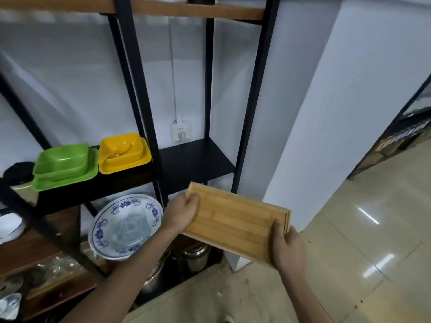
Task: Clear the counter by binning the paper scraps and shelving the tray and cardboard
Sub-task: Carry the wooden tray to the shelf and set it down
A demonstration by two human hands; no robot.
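Note:
A rectangular bamboo tray [235,220] with a raised rim is held in the air in front of a black metal shelving unit. My left hand [182,215] grips its far left corner, thumb on the top face. My right hand [288,247] grips its near right edge. The tray tilts down toward me and hangs just below and in front of a bare black shelf board [198,159]. No paper scraps, cardboard or bin are in view.
On the black shelf to the left sit green dishes [63,164] and yellow dishes [123,151]. A blue-and-white bowl [126,226] leans on the level below, with steel pots [196,257] near the floor. Black uprights [254,96] frame the bay. White wall and tiled floor [361,241] lie right.

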